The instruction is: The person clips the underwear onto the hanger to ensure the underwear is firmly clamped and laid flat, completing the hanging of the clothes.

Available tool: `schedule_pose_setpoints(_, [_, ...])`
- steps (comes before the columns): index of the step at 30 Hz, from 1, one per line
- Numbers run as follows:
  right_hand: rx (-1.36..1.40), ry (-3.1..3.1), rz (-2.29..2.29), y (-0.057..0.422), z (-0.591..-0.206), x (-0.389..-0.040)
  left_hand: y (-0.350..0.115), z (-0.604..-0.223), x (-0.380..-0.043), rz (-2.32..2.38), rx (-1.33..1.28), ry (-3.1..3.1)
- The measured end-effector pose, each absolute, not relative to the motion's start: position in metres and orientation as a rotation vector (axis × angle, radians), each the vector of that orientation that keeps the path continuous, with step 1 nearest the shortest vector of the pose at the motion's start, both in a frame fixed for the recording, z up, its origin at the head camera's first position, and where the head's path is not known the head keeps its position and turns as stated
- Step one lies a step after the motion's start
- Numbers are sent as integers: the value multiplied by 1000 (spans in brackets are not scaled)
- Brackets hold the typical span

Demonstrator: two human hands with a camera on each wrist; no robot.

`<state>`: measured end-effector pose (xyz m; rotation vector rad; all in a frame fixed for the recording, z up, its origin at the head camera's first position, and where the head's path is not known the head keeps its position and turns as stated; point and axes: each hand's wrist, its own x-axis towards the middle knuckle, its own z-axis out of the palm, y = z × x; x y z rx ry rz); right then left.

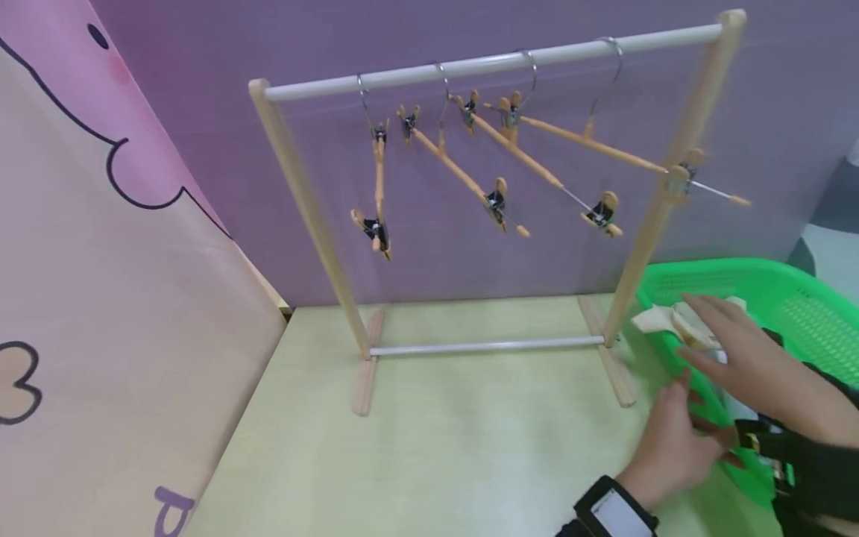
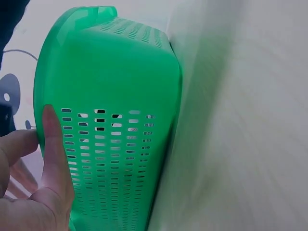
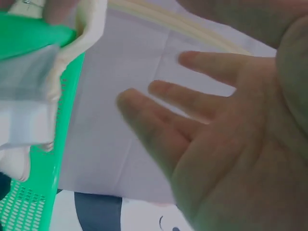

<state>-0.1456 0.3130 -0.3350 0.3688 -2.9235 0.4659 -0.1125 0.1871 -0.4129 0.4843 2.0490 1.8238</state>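
My left hand (image 1: 674, 444) is at the near left side of a green plastic basket (image 1: 819, 313). In the left wrist view its fingers (image 2: 52, 144) lie on both sides of the basket's rim, gripping it. Over the basket, my right hand (image 1: 751, 362) reaches in with straight, spread fingers; the right wrist view shows the palm holding nothing. Just beyond its fingertips, cream-coloured cloth (image 1: 654, 319) drapes over the basket's left rim. Folded fabric with a pale grey part (image 3: 26, 96) lies there too. My right arm hides part of the basket's contents.
A wooden rack (image 1: 302, 216) with a white top bar (image 1: 470, 69) stands left of the basket. Several wooden clip hangers (image 1: 463, 175) hang from it. The light table (image 1: 470, 440) meets a purple backdrop (image 1: 456, 276) behind. A printed pink panel (image 1: 134, 298) rises at left.
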Motion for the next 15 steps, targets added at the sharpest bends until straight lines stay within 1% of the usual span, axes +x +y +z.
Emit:
schedule_pose_setpoints(6, [316,-3146,481,304,-313,-176,183,-412,-114,1820,479,2023])
schedule_pose_setpoints(10, [355,-3188,408,305,-316,-194,186,-411,-112,1812,453,2066])
schedule_pose_setpoints(15, [407,-3241,411,309,-325,-202,187,-412,-110,1819,476,2092])
